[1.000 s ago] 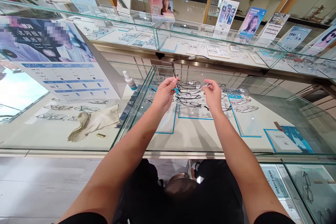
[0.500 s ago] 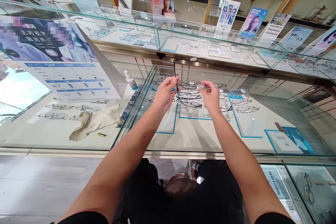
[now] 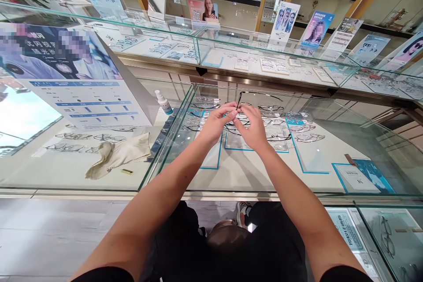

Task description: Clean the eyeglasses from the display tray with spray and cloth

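A pair of dark-framed eyeglasses is held up over the glass counter, its thin temples pointing up and away to the right. My left hand is closed, pinching the frame near one corner. Against it, at the same spot, my right hand is closed too, with its thumb and fingertips drawn together. Whatever small thing those right fingertips hold is hidden. Below both hands, inside the case, lie rows of display eyeglasses.
Left on the counter are a beige cloth, a small gold-coloured piece, a white spray bottle and a large folded sign. A second glass showcase runs behind. A booklet lies at right.
My right hand has moved left, bringing a small shiny thing in its fingertips up to the eyeglasses. My left hand has shifted slightly right, and the eyeglasses have come lower and to the right.
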A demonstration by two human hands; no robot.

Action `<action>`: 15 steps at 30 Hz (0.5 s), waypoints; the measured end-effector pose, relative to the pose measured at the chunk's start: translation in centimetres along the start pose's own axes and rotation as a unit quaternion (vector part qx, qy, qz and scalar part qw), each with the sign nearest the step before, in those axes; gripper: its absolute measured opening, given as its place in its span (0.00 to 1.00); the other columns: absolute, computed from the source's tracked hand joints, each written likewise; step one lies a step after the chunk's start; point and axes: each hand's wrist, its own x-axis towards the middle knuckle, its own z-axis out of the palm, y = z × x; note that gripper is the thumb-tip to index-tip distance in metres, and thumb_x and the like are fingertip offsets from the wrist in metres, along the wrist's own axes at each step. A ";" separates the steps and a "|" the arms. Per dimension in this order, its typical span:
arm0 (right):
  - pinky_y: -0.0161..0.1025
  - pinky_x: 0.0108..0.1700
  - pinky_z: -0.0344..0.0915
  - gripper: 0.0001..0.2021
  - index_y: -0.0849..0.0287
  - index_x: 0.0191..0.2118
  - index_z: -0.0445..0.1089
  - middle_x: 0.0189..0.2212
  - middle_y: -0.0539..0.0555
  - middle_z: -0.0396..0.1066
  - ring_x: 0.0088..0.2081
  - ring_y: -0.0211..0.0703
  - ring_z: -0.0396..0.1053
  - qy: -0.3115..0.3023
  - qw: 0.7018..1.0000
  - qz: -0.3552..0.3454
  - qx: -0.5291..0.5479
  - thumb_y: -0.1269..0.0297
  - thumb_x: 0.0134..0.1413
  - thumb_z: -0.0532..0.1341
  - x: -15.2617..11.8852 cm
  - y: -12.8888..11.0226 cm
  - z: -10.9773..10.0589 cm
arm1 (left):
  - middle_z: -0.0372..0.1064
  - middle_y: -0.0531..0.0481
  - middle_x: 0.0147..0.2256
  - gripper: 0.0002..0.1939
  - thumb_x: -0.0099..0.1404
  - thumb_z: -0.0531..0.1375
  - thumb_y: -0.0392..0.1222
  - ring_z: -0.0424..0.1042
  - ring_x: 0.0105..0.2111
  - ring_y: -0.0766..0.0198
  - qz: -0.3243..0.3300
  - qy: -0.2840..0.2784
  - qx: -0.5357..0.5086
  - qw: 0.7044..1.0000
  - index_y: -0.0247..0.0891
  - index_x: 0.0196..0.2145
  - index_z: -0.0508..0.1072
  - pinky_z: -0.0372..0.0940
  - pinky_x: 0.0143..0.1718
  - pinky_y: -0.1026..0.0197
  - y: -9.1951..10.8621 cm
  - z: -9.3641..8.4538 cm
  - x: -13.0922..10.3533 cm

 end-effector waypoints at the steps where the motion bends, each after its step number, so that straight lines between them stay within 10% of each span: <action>1: 0.57 0.62 0.69 0.11 0.50 0.53 0.76 0.55 0.59 0.79 0.57 0.57 0.72 0.000 1.000 0.003 0.005 0.58 0.70 0.63 0.0 0.1 0.1 | 0.77 0.43 0.60 0.16 0.56 0.78 0.58 0.67 0.69 0.47 -0.003 -0.006 -0.006 1.000 0.44 0.33 0.86 0.60 0.70 0.47 0.0 0.0 0.0; 10: 0.56 0.62 0.69 0.12 0.51 0.53 0.78 0.53 0.58 0.82 0.55 0.56 0.74 0.017 0.999 0.033 0.021 0.57 0.70 0.62 -0.1 0.2 -0.1 | 0.76 0.41 0.62 0.13 0.64 0.73 0.54 0.70 0.66 0.45 0.084 0.021 0.155 0.984 0.45 0.41 0.87 0.65 0.62 0.47 1.4 -0.3 -0.2; 15: 0.56 0.62 0.67 0.11 0.50 0.52 0.80 0.53 0.55 0.83 0.55 0.56 0.74 0.030 0.998 0.045 0.026 0.60 0.71 0.61 0.0 0.4 -0.7 | 0.74 0.43 0.61 0.13 0.72 0.66 0.52 0.69 0.66 0.50 0.194 0.263 0.288 0.900 0.44 0.48 0.82 0.63 0.61 0.51 2.6 -4.9 1.2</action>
